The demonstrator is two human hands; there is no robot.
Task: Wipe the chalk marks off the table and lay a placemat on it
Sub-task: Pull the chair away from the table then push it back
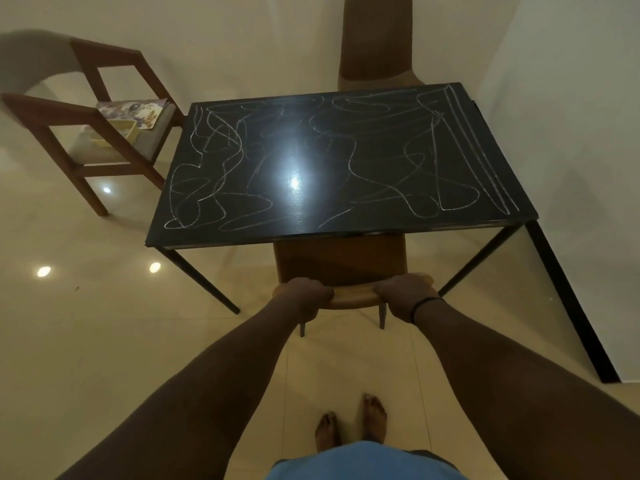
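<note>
Head view puts you over a pale tiled floor (pixel 104 341) that mirrors a few ceiling lights, and standing on it in front of you is the black table (pixel 346 230), its right edge close to the white wall (pixel 571 133). Chalk marks (pixel 214 174) cover nearly the whole top in looping white scribbles, with several long straight strokes down the right side and a bright glare near the middle.

Three chairs surround it. The near chair (pixel 339 261) is tucked under the table's front edge, directly before you. A tall-backed far chair (pixel 377 39) stands at the opposite side. Off the table's left corner sits a wooden armchair (pixel 86 116), and on its seat lie the floral placemat (pixel 131 110) and, just in front of it, a shallow yellow container (pixel 117 133), partly hidden by the arm rail.

Your left hand (pixel 308 294) and your right hand (pixel 405 294) both grip the curved top rail of the near chair's back, fingers wrapped over it, one near each end. A dark band (pixel 424 303) circles your right wrist. Your bare feet (pixel 349 424) stand just behind the chair.
</note>
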